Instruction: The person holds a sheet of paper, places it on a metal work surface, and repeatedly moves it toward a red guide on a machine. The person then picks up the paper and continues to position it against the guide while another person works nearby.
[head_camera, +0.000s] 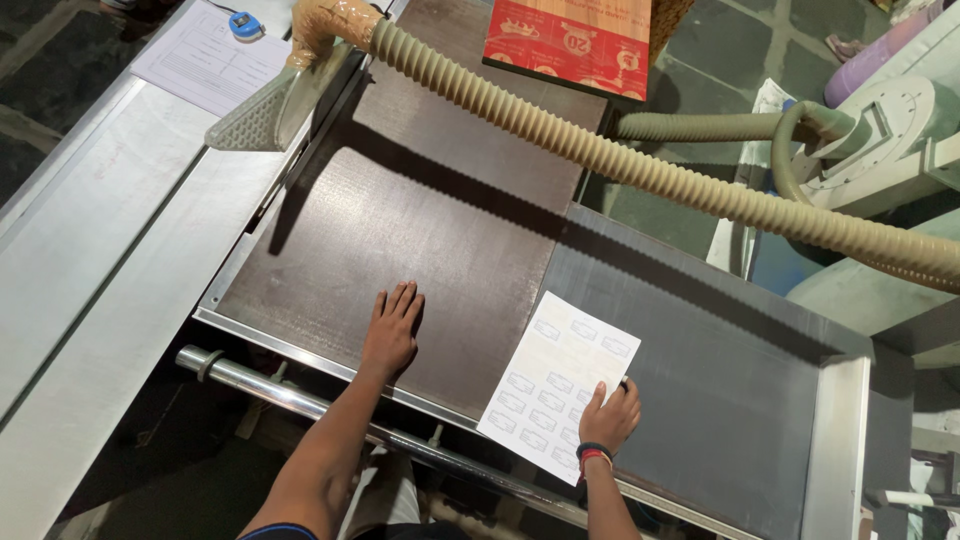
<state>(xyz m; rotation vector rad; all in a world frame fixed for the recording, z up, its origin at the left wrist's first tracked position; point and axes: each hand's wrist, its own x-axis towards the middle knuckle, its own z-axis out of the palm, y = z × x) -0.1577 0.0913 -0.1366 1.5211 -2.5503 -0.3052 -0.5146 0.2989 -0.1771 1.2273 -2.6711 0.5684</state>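
My left hand (391, 332) lies flat, fingers together, on a dark brown board (420, 230) that rests on a saw table. My right hand (610, 417) presses its fingers on the lower right corner of a white paper sheet (555, 380) printed with small outlined shapes. The sheet lies across the board's right edge and the grey metal table (720, 370). A black and red band sits on my right wrist.
A ribbed beige hose (600, 150) crosses above the board from a blade guard (275, 105) at the upper left to a dust machine (880, 140) at right. A steel rail (260, 385) runs along the near edge. A printed form and a blue tape measure (245, 25) lie top left. A red board (570, 40) stands at the back.
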